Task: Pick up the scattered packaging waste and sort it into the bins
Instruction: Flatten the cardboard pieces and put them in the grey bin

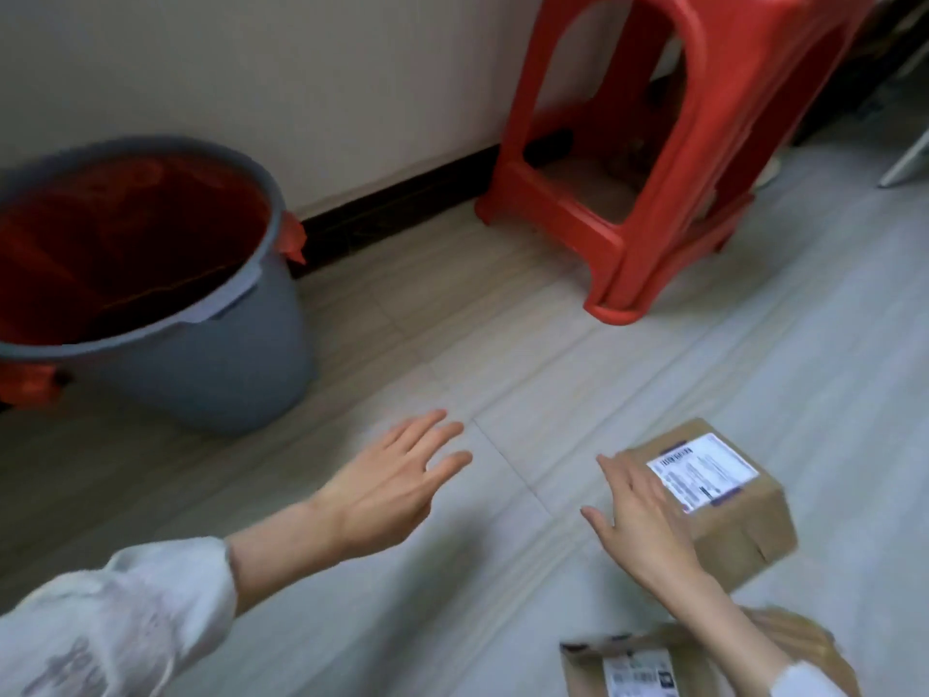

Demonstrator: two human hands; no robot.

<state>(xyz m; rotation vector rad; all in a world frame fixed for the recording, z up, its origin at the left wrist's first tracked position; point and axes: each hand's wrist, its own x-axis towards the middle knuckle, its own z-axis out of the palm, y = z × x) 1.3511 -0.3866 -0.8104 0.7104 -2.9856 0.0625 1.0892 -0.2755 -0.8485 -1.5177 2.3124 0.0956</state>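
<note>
Sealed cardboard box sits on the tile floor, lower right of view, white shipping label facing up. Right hand is over the box's near-left corner, fingers straight and spread; it looks to be resting on or just above the top edge, contact not certain, nothing gripped. Left hand hovers over bare floor to the left of the box, fingers extended, holding nothing. A second, opened box lies nearer the bottom edge, partly hidden by the right forearm. Grey bucket with a red liner stands well apart at upper left by the wall; red plastic stool behind. Judgement on handling: box appears stiff, corners square, taped shut, so it should keep its shape under a squeeze. Weight unknown; its compact build suggests light, but contents may shift. Plain cardboard faces give decent friction; the glossy label is likely slicker. Best hold is probably two palms on opposite side faces, or one hand spanning the top with the thumb on the near face.
</note>
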